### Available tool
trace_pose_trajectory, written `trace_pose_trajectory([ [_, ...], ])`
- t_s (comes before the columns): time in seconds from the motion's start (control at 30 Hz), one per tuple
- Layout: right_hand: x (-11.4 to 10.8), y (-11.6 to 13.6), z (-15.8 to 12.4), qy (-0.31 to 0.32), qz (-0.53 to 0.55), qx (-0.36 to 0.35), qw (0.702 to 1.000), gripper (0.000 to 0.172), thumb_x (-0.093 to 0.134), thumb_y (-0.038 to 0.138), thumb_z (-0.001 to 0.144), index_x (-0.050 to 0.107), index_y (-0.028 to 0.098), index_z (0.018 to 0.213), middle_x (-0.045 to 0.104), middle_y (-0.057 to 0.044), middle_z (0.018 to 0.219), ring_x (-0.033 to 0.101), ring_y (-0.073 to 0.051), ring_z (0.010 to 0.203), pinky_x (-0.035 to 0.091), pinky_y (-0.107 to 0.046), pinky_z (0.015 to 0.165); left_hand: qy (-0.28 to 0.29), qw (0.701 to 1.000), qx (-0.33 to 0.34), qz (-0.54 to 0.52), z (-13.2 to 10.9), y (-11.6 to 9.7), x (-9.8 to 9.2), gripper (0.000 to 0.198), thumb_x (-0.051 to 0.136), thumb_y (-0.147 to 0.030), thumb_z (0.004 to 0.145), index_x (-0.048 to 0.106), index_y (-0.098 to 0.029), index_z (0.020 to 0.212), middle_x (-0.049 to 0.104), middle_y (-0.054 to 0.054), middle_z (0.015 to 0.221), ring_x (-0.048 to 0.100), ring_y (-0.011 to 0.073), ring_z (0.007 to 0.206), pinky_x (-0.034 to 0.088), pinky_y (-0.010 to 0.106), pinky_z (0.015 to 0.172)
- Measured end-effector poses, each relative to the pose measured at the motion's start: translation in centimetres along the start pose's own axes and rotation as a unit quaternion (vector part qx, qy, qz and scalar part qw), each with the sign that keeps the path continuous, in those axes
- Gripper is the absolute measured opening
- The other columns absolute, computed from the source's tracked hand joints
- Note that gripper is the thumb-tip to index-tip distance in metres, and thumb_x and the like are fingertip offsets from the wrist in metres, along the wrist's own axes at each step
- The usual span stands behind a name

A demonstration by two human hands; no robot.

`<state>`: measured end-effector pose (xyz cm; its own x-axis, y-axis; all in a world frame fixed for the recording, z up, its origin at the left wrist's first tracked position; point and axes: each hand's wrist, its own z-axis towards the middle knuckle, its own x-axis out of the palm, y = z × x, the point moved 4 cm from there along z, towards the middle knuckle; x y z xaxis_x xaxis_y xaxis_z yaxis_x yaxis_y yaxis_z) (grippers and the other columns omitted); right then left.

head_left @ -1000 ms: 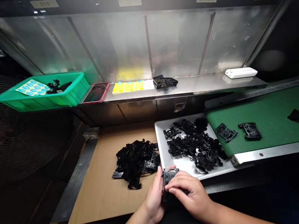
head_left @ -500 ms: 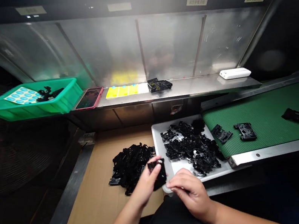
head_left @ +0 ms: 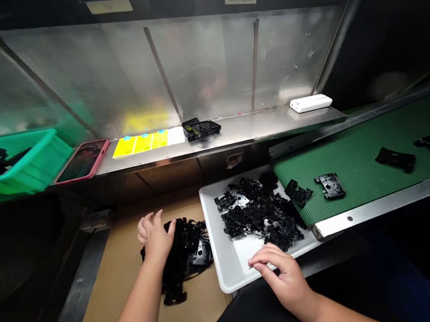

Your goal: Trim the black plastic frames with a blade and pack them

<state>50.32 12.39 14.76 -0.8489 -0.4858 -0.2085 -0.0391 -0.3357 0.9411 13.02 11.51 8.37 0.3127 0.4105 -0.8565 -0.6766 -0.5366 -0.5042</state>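
Observation:
My left hand point(head_left: 155, 236) is spread open at the left edge of a heap of black plastic parts point(head_left: 187, 250), touching it. The heap lies on a sheet of brown cardboard point(head_left: 126, 294). My right hand point(head_left: 282, 276) rests empty on a white tray point(head_left: 235, 258), near its front corner. A second heap of black parts point(head_left: 259, 215) lies in that tray. Several separate black parts, one of them point(head_left: 329, 185), lie on a green ribbed conveyor belt point(head_left: 365, 172) beyond the tray.
A steel shelf point(head_left: 253, 131) runs along the back, holding a black part point(head_left: 200, 130), yellow sheets point(head_left: 143, 143) and a white box-shaped device point(head_left: 310, 103). A phone in a pink case point(head_left: 83, 161) lies at its left end, beside a green bin point(head_left: 29, 163) containing black parts and blue-dotted stickers.
My left hand has let go of the black part and moved left to the cardboard heap. My right hand now lies on the tray. The whole view has shifted left.

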Motion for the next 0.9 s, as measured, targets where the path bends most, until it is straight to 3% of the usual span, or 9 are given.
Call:
trace_pose_trajectory([
  [0.07,-0.6,-0.5,-0.1,-0.013,-0.004,0.006,1.000,0.015,0.061,0.023,0.098,0.076,0.022,0.099,0.074,-0.007,0.089,0.068,-0.021,0.087,0.056,-0.034,0.080,0.035,0.996,0.079,0.000,-0.9,-2.6,2.0,0.046,0.045,-0.035,0.097,0.049,-0.016,0.139,0.040,0.021,0.149,0.023,0.0370,0.147,0.017,0.061,0.119],
  [0.13,-0.9,-0.8,-0.3,-0.026,-0.007,0.010,1.000,0.015,0.061,0.024,0.099,0.076,0.022,0.099,0.074,-0.007,0.089,0.068,-0.021,0.087,0.056,-0.034,0.080,0.110,0.979,0.172,-0.012,-2.3,-5.8,5.0,0.037,0.047,-0.029,0.097,0.057,-0.020,0.132,0.054,0.015,0.138,0.040,0.0300,0.138,0.029,0.052,0.118],
  [0.23,-1.0,-0.9,-0.3,-0.031,-0.007,0.012,0.999,0.015,0.061,0.022,0.098,0.076,0.022,0.099,0.074,-0.006,0.089,0.068,-0.020,0.087,0.056,-0.034,0.080,0.212,0.937,0.277,-0.030,-4.7,-10.0,10.2,0.034,0.061,-0.032,0.093,0.062,-0.022,0.126,0.056,0.009,0.139,0.048,0.0282,0.133,0.037,0.054,0.113],
  [0.33,-0.9,-0.5,-0.5,-0.018,-0.007,0.009,1.000,0.014,0.062,0.022,0.098,0.076,0.023,0.100,0.074,-0.006,0.089,0.068,-0.020,0.086,0.056,-0.033,0.079,0.259,0.917,0.299,-0.041,-5.9,-12.3,13.8,0.036,0.064,-0.037,0.092,0.062,-0.020,0.123,0.057,0.010,0.139,0.052,0.0292,0.130,0.042,0.056,0.109],
  [0.4,-1.0,-0.2,-0.7,-0.014,-0.008,0.008,1.000,0.014,0.061,0.023,0.098,0.076,0.023,0.099,0.074,-0.006,0.089,0.068,-0.020,0.085,0.056,-0.033,0.079,0.272,0.917,0.287,-0.056,-5.9,-12.8,14.8,0.033,0.063,-0.037,0.093,0.064,-0.019,0.121,0.058,0.010,0.138,0.053,0.0285,0.129,0.042,0.056,0.109],
  [0.5,-1.5,-0.3,-1.1,-0.024,-0.012,0.007,1.000,0.015,0.061,0.022,0.099,0.075,0.022,0.099,0.074,-0.006,0.090,0.068,-0.019,0.086,0.056,-0.032,0.080,0.285,0.913,0.271,-0.109,-5.5,-13.0,14.2,0.027,0.065,-0.035,0.091,0.067,-0.019,0.114,0.056,0.010,0.142,0.045,0.0302,0.137,0.033,0.060,0.116],
  [0.63,-2.1,-0.7,-1.6,-0.049,-0.008,0.021,0.999,0.016,0.059,0.022,0.100,0.075,0.022,0.099,0.073,-0.006,0.090,0.068,-0.019,0.086,0.056,-0.031,0.078,0.325,0.886,0.241,-0.225,-6.0,-12.8,11.4,0.016,0.077,-0.029,0.079,0.070,-0.021,0.090,0.059,0.008,0.139,0.030,0.0309,0.148,0.017,0.057,0.123],
  [0.77,-1.8,-0.6,-1.6,-0.046,0.000,0.021,0.999,0.016,0.059,0.023,0.099,0.075,0.022,0.099,0.073,-0.006,0.090,0.069,-0.019,0.086,0.056,-0.030,0.080,0.369,0.847,0.145,-0.354,-8.4,-12.0,9.0,0.020,0.075,-0.039,0.079,0.065,-0.021,0.080,0.064,0.010,0.135,0.055,0.0278,0.130,0.037,0.046,0.114],
  [0.9,-1.2,-0.2,-1.3,-0.043,0.004,0.016,0.999,0.017,0.059,0.026,0.100,0.076,0.021,0.099,0.073,-0.007,0.090,0.069,-0.019,0.086,0.057,-0.030,0.080,0.362,0.821,0.011,-0.442,-11.6,-10.8,8.6,0.046,0.052,-0.063,0.089,0.064,-0.019,0.096,0.071,0.012,0.120,0.070,0.0237,0.100,0.054,0.041,0.089],
])
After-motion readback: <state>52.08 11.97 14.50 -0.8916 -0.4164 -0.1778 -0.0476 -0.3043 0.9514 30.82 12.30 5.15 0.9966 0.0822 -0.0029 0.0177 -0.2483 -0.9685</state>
